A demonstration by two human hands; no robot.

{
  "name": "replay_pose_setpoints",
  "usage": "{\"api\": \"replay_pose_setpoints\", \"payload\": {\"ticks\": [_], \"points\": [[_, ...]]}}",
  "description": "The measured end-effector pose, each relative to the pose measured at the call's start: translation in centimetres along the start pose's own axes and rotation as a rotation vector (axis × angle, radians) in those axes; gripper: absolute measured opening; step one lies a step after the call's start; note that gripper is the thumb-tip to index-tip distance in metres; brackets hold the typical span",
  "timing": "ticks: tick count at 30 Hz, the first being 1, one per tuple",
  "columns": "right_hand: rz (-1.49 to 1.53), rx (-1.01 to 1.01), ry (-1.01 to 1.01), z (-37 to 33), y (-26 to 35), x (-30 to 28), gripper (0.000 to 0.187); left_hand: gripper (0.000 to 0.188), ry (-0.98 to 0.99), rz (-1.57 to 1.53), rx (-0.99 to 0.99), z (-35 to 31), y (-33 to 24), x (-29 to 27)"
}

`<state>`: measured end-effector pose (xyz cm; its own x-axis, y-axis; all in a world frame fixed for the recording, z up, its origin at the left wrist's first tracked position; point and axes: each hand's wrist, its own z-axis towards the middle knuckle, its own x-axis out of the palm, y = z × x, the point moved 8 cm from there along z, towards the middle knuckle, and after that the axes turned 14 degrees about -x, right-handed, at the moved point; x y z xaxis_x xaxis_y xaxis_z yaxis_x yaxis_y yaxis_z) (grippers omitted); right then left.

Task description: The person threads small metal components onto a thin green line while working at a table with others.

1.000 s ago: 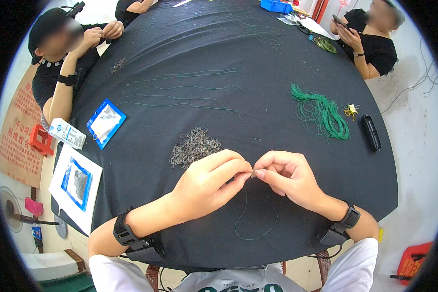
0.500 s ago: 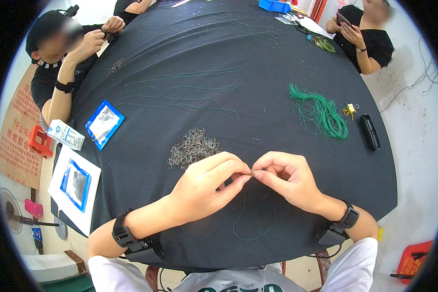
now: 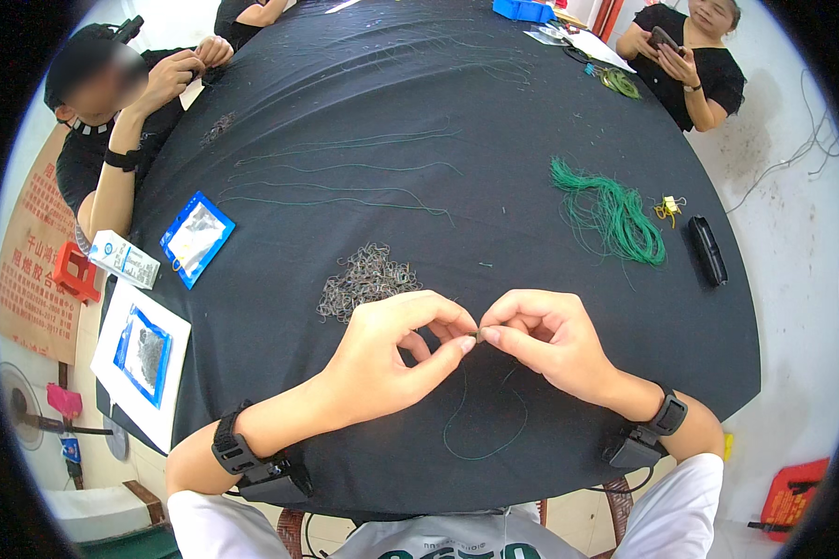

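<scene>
My left hand (image 3: 387, 349) and my right hand (image 3: 555, 345) meet over the table, thumb and forefinger pinched in each. Between their tips shows a tiny dark piece that looks like a fish hook (image 3: 478, 335), mostly covered by the fingers. A thin green line (image 3: 485, 458) hangs in a loop below the fingertips onto the black cloth; its upper ends run up under both hands. Just beyond my left hand lies a heap of small metal fish hooks (image 3: 368, 282).
A green line bundle (image 3: 625, 224), a yellow clip (image 3: 669, 209) and a black case (image 3: 708, 252) lie to the right. Loose strands (image 3: 345, 202) stretch across the cloth (image 3: 280, 335). At left are blue packets (image 3: 198, 239) and a carton (image 3: 124, 259). Other people sit around the table.
The left thumb and forefinger have shifted slightly, with a wider gap showing behind their tips. Both hands stay together, and the hanging loop is nearly the same.
</scene>
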<state>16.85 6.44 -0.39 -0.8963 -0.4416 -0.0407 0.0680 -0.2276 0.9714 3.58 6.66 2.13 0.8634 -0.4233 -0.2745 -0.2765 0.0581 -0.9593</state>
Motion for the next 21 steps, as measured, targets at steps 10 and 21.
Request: {"api": "replay_pose_setpoints", "payload": {"ticks": [10,21], "points": [[-0.108,-0.054,0.007,0.0,0.3,0.0,0.007,0.008,-0.047,0.218,0.171,-0.3,-1.1,0.1],[-0.141,-0.080,0.026,0.2,0.4,0.0,0.007,0.008,-0.054,0.227,0.144,-0.3,-1.1,0.1]]}}
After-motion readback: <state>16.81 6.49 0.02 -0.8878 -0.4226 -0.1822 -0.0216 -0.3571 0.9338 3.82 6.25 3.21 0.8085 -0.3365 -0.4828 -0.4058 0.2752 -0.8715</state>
